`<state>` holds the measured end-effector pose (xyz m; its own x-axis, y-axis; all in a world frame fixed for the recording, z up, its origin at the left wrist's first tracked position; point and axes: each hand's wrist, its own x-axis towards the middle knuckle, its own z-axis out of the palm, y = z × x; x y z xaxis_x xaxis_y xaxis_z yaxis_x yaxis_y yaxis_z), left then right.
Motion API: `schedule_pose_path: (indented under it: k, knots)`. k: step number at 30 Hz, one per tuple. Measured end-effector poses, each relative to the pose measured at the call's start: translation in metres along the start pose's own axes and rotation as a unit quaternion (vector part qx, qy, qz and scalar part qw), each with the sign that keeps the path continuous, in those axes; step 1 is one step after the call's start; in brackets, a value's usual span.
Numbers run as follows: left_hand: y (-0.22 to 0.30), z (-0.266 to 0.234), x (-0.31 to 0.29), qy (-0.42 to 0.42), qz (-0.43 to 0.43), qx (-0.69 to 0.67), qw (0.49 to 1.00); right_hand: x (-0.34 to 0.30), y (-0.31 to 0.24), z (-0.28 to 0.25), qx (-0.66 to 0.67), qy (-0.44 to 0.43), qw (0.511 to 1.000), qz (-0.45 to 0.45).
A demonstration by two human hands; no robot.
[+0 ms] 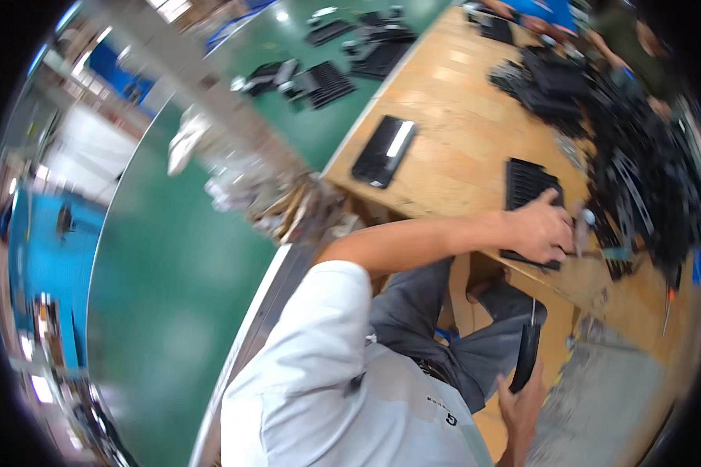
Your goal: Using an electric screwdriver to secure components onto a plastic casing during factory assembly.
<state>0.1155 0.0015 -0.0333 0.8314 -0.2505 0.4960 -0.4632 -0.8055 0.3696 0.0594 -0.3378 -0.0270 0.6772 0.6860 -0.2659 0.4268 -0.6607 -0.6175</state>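
My left hand (539, 230) lies over a black ribbed plastic part (528, 177) on the wooden table near its front edge. Its fingers are bent around the part's right side, and the palm covers much of it. Lower down, beside my knee and off the table, my right hand (523, 401) is wrapped round a screwdriver (527, 354) with a thick black handle. The thin metal shaft points up toward the table edge. Just right of my left hand stands a small pale piece (582, 226), blurred.
A glossy black panel (384, 152) lies at the table's left. Black parts pile up (639, 179) along the right side. A green surface (171, 296) with more ribbed parts (325, 83) is at left, beside a post (210, 93). Other people work at the far end. An orange-handled tool (671, 295) lies at right.
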Motion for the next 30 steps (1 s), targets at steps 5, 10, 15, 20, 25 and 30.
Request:
schedule_pose_path:
  k: [5, 10, 15, 20, 25, 30]
  knots:
    - [0.016, -0.012, -0.017, 0.052, -0.028, 0.036, 0.998, -0.023, 0.042, 0.058, 0.097, -0.001, 0.99, -0.106]
    - [0.133, -0.133, -0.071, 0.222, -0.195, -0.238, 0.925, 0.008, 0.011, 0.072, 0.205, -0.206, 0.955, -0.051]
    - [0.26, -0.178, -0.193, 0.527, -0.226, -0.343, 0.744, 0.036, 0.008, 0.091, 0.292, -0.322, 0.898, -0.067]
    - [0.354, -0.215, -0.285, 0.486, -0.355, 0.143, 0.786, 0.063, 0.013, 0.112, 0.178, -0.387, 0.89, -0.162]
    - [0.329, -0.205, -0.419, 0.133, -0.559, 0.498, 0.649, 0.052, 0.004, 0.142, 0.17, -0.35, 0.889, -0.242]
    - [0.306, -0.168, -0.48, 0.128, -0.647, 0.407, 0.632, 0.058, -0.017, 0.154, 0.119, -0.424, 0.871, -0.217]
